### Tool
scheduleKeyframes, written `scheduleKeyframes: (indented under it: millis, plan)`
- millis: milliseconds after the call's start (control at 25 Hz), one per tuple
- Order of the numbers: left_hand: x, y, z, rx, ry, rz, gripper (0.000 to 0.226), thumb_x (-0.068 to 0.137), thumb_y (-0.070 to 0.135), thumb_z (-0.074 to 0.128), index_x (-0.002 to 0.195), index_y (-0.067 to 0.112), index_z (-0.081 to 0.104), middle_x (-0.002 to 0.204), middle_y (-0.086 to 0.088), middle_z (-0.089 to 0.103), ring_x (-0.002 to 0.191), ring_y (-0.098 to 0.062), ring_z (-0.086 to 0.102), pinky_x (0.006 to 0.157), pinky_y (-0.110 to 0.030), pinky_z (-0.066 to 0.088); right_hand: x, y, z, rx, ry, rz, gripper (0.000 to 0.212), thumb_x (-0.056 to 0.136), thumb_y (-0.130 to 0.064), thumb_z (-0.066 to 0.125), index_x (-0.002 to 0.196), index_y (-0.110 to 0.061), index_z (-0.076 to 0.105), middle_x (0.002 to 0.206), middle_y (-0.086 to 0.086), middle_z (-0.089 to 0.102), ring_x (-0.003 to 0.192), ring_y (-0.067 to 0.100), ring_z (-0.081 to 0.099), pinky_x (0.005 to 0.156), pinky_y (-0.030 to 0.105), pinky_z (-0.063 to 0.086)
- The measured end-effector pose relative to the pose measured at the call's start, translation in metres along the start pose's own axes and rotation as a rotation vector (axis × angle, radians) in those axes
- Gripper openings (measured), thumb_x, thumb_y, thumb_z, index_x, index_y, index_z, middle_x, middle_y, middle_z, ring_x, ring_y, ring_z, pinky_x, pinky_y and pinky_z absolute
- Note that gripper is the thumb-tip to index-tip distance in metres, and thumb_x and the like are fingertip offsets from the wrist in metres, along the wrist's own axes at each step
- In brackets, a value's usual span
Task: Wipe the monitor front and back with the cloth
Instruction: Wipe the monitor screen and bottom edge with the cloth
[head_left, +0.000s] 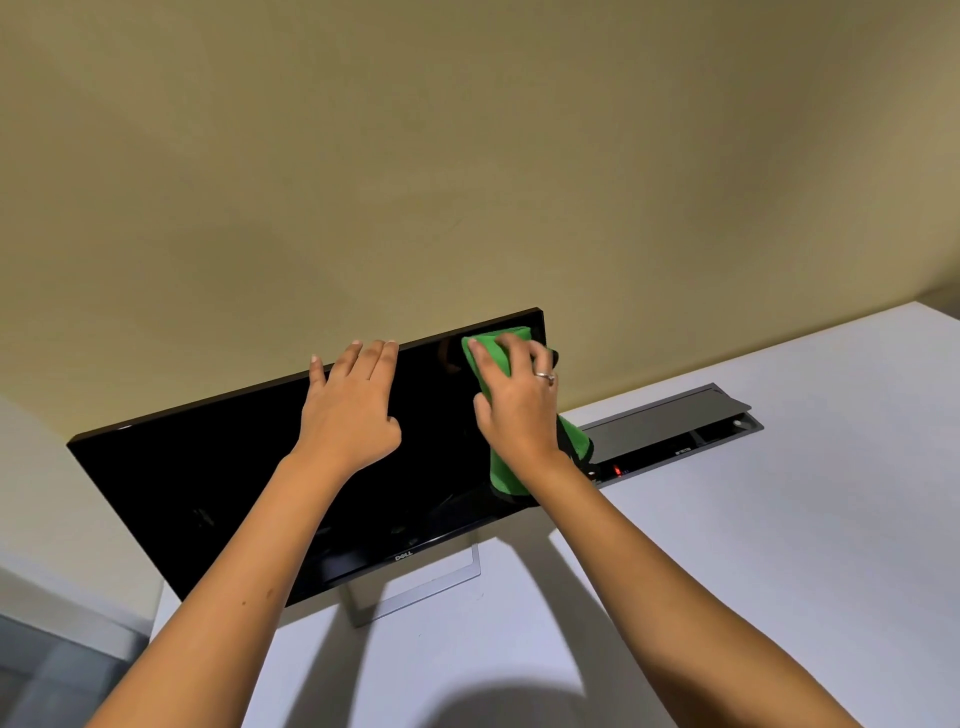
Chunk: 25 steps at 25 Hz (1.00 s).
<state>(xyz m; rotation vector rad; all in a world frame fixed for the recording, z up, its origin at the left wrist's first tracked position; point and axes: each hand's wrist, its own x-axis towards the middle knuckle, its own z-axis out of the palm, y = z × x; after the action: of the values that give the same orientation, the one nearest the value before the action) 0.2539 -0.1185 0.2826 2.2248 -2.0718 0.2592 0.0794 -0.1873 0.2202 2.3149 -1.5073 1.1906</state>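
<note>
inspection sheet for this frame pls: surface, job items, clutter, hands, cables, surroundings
Surface: white desk, with shadows of the arms on it.
Job's things: black monitor, screen dark, on a silver stand; green cloth pressed against the screen near its upper right corner.
Clutter: nothing seen.
Hands: left hand flat on the screen, fingertips at the top edge; right hand presses the cloth to the screen, ring on one finger.
Cables: nothing seen; a grey desk power box with its lid raised shows a small red light.
Surroundings: plain beige wall behind the desk.
</note>
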Motion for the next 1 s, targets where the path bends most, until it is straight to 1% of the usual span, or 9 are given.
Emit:
scheduleKeyframes:
  millis: [80,200,280,360,440,560,720,840,1000]
  plan:
    - [0.0,0.0,0.0,0.008,-0.004,0.001,0.081,0.081,0.019,0.049,0.15,0.016,0.008,0.156,-0.001,0.016,0.145,-0.023,0.007,0.114,-0.056,0.007,-0.009,-0.004,0.002,-0.018,-0.038,-0.09,0.066,0.066,-0.013,0.072,0.128,-0.024,0.055,0.126,0.01,0.052,0.115,0.028,0.035,0.078,0.043,0.047]
    - [0.001,0.0,0.0,0.01,-0.011,0.006,0.081,0.081,0.019,0.05,0.15,0.016,0.007,0.156,-0.001,0.015,0.145,-0.023,0.007,0.114,-0.056,0.007,-0.028,0.006,0.008,-0.014,-0.08,-0.192,0.068,0.066,-0.01,0.074,0.129,-0.024,0.054,0.13,0.013,0.049,0.121,0.03,0.038,0.086,0.045,0.046]
    - [0.0,-0.001,0.0,0.013,-0.011,0.011,0.081,0.081,0.019,0.05,0.15,0.016,0.006,0.156,-0.001,0.015,0.145,-0.023,0.007,0.114,-0.057,0.007,-0.027,0.014,0.007,0.016,-0.083,-0.165,0.069,0.067,-0.008,0.073,0.131,-0.025,0.052,0.136,0.018,0.043,0.126,0.034,0.036,0.093,0.047,0.044]
    - [0.0,-0.002,0.0,0.013,-0.015,0.016,0.081,0.081,0.019,0.049,0.15,0.015,0.006,0.156,-0.002,0.014,0.145,-0.023,0.007,0.114,-0.057,0.007,-0.013,0.019,0.002,0.042,-0.056,-0.074,0.068,0.069,-0.007,0.072,0.132,-0.025,0.052,0.139,0.021,0.039,0.129,0.038,0.035,0.096,0.048,0.042]
    - [0.001,-0.002,0.0,0.012,-0.016,0.016,0.081,0.081,0.019,0.049,0.15,0.015,0.006,0.156,-0.002,0.014,0.145,-0.023,0.006,0.114,-0.057,0.007,0.003,0.023,-0.005,0.043,-0.032,-0.035,0.067,0.069,-0.008,0.07,0.132,-0.024,0.053,0.138,0.021,0.041,0.128,0.04,0.037,0.094,0.048,0.044]
    - [0.002,-0.003,-0.001,0.005,-0.028,0.016,0.081,0.082,0.019,0.049,0.15,0.016,0.006,0.157,-0.002,0.013,0.145,-0.023,0.005,0.114,-0.057,0.006,0.014,0.031,-0.01,0.028,-0.032,-0.085,0.065,0.067,-0.014,0.068,0.13,-0.022,0.054,0.131,0.018,0.047,0.123,0.037,0.042,0.086,0.046,0.048]
    - [0.003,-0.004,0.0,-0.002,-0.022,0.019,0.081,0.081,0.018,0.049,0.15,0.015,0.007,0.156,-0.002,0.014,0.145,-0.024,0.006,0.114,-0.057,0.006,0.014,0.037,-0.008,0.042,-0.056,-0.141,0.061,0.068,-0.016,0.067,0.128,-0.019,0.055,0.124,0.017,0.05,0.119,0.034,0.045,0.083,0.046,0.05]
    - [0.003,-0.004,0.002,-0.01,-0.017,0.015,0.081,0.081,0.017,0.049,0.15,0.015,0.007,0.156,-0.002,0.014,0.145,-0.024,0.005,0.114,-0.057,0.006,-0.003,0.042,-0.001,0.039,-0.074,-0.146,0.059,0.069,-0.014,0.065,0.127,-0.017,0.055,0.124,0.017,0.049,0.119,0.033,0.044,0.084,0.047,0.05]
    - [0.002,-0.004,0.003,-0.003,-0.016,0.013,0.081,0.081,0.017,0.049,0.15,0.015,0.007,0.156,-0.002,0.014,0.145,-0.024,0.005,0.114,-0.057,0.006,-0.04,0.049,0.01,0.043,-0.146,-0.118,0.061,0.069,-0.012,0.068,0.127,-0.019,0.052,0.127,0.017,0.048,0.12,0.033,0.044,0.082,0.048,0.052]
